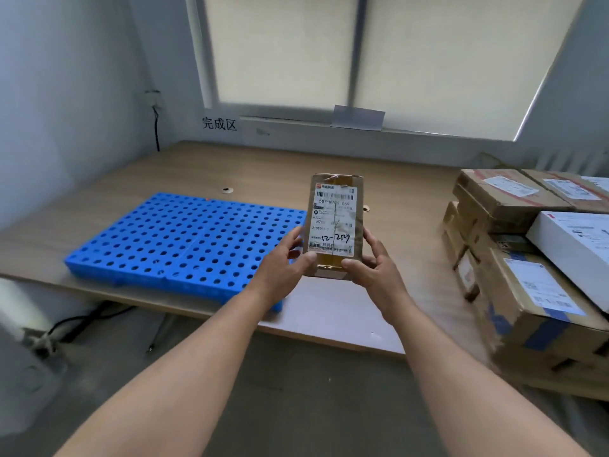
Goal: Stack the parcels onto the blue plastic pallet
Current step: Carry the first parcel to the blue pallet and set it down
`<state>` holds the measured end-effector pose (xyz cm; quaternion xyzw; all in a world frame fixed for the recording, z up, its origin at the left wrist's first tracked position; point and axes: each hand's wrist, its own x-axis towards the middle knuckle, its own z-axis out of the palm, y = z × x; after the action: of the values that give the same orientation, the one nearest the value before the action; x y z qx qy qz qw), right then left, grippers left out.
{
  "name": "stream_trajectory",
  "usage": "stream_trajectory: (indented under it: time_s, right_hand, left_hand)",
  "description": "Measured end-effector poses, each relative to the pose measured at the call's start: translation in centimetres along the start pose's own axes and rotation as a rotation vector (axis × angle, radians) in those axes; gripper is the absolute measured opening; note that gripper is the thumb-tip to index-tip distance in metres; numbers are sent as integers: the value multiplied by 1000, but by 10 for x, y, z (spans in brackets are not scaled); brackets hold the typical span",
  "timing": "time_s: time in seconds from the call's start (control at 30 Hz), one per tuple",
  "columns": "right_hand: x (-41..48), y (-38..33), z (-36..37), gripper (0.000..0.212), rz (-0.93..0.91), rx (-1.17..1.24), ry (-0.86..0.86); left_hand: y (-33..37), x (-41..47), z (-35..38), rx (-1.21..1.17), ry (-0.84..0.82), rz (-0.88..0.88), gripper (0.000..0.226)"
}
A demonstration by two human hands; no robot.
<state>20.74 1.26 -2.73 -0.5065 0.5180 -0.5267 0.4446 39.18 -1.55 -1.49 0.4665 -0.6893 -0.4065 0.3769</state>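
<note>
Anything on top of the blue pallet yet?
No parcel shows on the blue pallet; its visible perforated top is bare. The left hand and the small brown parcel, which it holds with the right hand, hide its right edge, so that strip cannot be checked.

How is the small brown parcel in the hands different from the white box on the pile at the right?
The brown parcel is gripped by the left hand and the right hand; the white box rests on brown cartons. The brown parcel is narrow and looks smaller than the white box. Both carry a printed shipping label.
</note>
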Motion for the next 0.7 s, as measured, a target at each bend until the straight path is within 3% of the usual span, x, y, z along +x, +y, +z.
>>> stream_trajectory:
  time_s: [0.33, 0.7]
  right_hand:
    - [29, 6, 157, 67, 41, 17, -77]
    - [112, 20, 248, 63, 75, 30, -138]
  left_hand:
    - [-91, -19, -169, 351, 182, -127, 58]
    - [-161, 35, -245, 542, 244, -184, 65]
